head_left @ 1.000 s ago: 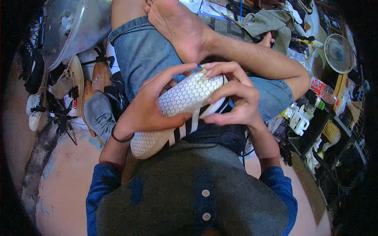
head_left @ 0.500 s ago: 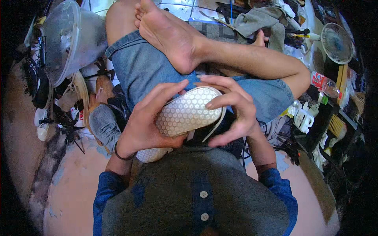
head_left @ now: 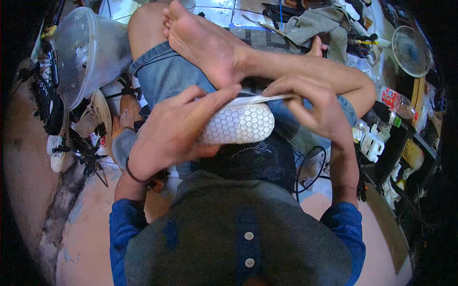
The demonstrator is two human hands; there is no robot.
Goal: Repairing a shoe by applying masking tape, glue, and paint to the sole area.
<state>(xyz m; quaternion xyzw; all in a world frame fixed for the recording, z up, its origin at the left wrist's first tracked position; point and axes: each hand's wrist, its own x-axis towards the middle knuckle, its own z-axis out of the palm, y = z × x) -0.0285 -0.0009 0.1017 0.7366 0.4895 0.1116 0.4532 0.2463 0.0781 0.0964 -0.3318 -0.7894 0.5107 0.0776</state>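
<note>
Shoe (head_left: 238, 125) sole-up, long axis crosswise, rounded end rightward

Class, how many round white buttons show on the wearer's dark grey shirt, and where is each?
2. The upper white button and the lower white button sit on the dark-blue strip of the grey shirt. Others may be out of view.
</note>
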